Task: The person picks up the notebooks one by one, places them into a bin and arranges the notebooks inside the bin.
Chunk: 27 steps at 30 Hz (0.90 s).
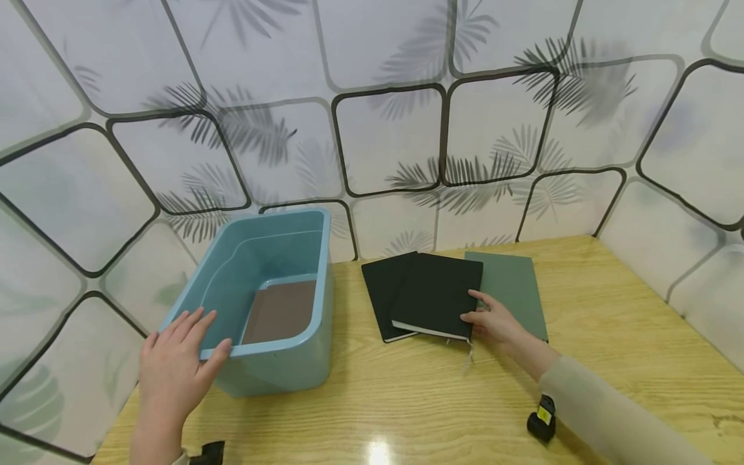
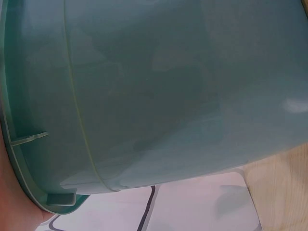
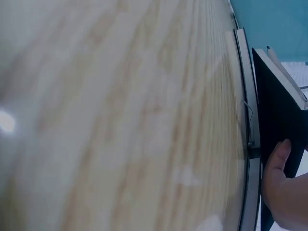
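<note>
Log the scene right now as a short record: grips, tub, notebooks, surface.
Left: left grip rests on the near-left rim of the blue tub
Tub contents: flat brown item at the bottom, identity unclear
Right: right grip holds the right edge of the upper black notebook
Held notebook: tilted, partly covering the lower black notebook
Other notebook: green notebook, right of both black ones
Surface: wooden table

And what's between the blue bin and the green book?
In the head view: a bare strip of table beside the bin, then a black book and, overlapping it, a second black book held by the right hand.
</note>
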Motion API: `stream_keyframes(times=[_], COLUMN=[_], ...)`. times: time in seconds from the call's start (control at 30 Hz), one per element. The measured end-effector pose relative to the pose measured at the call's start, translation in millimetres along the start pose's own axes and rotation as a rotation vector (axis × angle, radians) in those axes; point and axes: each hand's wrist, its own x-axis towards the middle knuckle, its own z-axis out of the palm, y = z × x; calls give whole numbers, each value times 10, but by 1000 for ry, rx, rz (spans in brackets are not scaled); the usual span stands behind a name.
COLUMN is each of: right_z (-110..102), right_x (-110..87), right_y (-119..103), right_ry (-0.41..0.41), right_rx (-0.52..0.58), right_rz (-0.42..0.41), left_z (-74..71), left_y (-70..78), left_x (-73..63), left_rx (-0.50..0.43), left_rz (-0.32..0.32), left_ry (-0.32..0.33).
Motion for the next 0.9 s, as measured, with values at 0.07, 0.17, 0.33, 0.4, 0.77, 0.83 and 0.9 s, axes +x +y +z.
stream_keyframes(times=[0.07, 0.17, 0.33, 0.4, 0.77, 0.83, 0.9], right_z=[0, 4, 5, 4, -28, -38, -45], right_x=[1, -4, -16, -21, -44, -59, -74], right_y=[-5, -11, -24, -29, -53, -62, -70], right_ry=[3, 13, 24, 26, 37, 25, 13], right_rx=[-9, 0, 37, 35, 29, 40, 55], right_rz=[4, 11, 10, 6, -88, -97, -109], left_z=[-7, -10, 2, 5, -3, -5, -8], left_y=[6, 11, 4, 2, 3, 3, 2], left_x=[3, 10, 18, 19, 15, 11, 6], left_rx=[-1, -2, 0, 1, 0, -2, -3], left_rz=[0, 1, 5, 6, -2, -3, -5], left_ry=[-2, -9, -7, -4, -14, -16, -19])
